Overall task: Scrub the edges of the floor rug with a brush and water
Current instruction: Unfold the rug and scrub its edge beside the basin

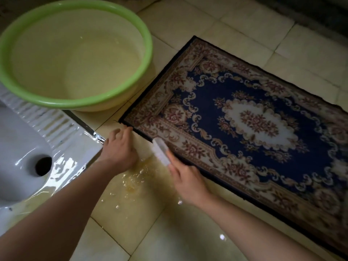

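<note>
A patterned rug (244, 117) with a dark blue centre and floral border lies flat on the tiled floor. My right hand (185, 180) grips a white scrub brush (161, 150) that lies along the rug's near-left edge. My left hand (117, 147) is just left of the brush, its fingertips at the rug's near corner; the fingers are blurred. A green-rimmed basin (75, 53) holding water stands to the left of the rug.
A white squat toilet pan (32, 147) is set in the floor at the left, beside the basin. A yellowish puddle (137, 178) spreads over the wet tiles between my arms. Pale floor tiles (188, 238) surround the rug.
</note>
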Available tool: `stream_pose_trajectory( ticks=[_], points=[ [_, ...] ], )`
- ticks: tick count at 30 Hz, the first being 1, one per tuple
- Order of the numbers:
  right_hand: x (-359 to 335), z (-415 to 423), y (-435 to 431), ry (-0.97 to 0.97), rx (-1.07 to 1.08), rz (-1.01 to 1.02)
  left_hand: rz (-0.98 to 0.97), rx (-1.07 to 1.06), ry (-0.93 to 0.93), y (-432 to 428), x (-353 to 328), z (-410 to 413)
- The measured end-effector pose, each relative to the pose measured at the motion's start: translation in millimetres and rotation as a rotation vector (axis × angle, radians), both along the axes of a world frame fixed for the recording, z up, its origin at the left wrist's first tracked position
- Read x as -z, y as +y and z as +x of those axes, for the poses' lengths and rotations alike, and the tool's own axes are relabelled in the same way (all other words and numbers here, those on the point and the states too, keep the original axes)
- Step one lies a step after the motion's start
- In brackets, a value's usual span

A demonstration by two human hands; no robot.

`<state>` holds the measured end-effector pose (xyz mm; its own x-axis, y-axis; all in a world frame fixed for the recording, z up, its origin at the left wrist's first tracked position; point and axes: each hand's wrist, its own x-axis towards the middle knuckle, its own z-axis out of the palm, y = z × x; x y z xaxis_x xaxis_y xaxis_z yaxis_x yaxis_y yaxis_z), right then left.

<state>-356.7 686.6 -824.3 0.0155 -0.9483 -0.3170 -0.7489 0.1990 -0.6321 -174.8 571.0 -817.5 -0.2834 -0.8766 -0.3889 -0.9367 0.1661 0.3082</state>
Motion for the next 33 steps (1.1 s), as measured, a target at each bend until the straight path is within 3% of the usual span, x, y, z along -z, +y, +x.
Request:
stream_pose_trajectory(
  ticks=[3, 7, 12, 14, 16, 18, 19, 21, 24, 25, 26, 30, 33],
  points=[
    [2.6, -44.9, 17.3, -0.008, 0.343, -0.076, -0.046, 0.2, -0.034, 22.4, 1.8, -21.4],
    [2.1, -114.1, 58.8, 0.131, 0.458, -0.047, -0.01, 0.438, -0.033, 53.3, 2.6, -72.6],
    [-1.3, -177.6, 117.6, 0.334, 0.862, 0.043, 0.112, 0.623, -0.176, 85.5, -2.9, -134.9],
    [7.7, -156.3, 136.5, 0.481, 0.691, 0.059, 0.111, 0.662, -0.297, 83.3, -9.1, -145.4],
    [14.9, -119.5, 157.5, 0.436, 0.441, -0.024, 0.119, 0.717, -0.395, 78.6, -19.1, -155.7],
    [3.2, -102.1, 167.9, 0.217, 0.252, -0.053, 0.154, 0.726, -0.438, 74.9, -27.5, -162.7],
    [-2.4, -110.7, 168.5, 0.108, 0.27, -0.057, 0.172, 0.723, -0.438, 74.8, -30.9, -168.8],
    [-8.7, -131.9, 158.8, 0.13, 0.398, -0.083, 0.184, 0.647, -0.382, 76.5, -31.6, -168.7],
    [-4.5, -186.2, 150.9, 0.235, 0.901, 0.021, 0.135, 0.542, -0.238, 92.7, -22.0, -176.5],
    [-0.5, -187.7, 151.9, 0.264, 0.98, 0.061, 0.113, 0.533, -0.184, 102.4, -18.5, -181.3],
    [4.1, -179.8, 152.1, 0.286, 0.959, 0.068, 0.092, 0.523, -0.133, 112.1, -15.5, -185.4],
    [5.8, -119.4, 167.5, 0.181, 0.531, 0.098, 0.066, 0.557, -0.069, 144.3, -5.2, -196.3],
    [-0.5, -147.8, 191.5, 0.034, 0.688, 0.02, 0.071, 0.583, -0.055, 153.5, -5.3, -208.6]
  ],
)
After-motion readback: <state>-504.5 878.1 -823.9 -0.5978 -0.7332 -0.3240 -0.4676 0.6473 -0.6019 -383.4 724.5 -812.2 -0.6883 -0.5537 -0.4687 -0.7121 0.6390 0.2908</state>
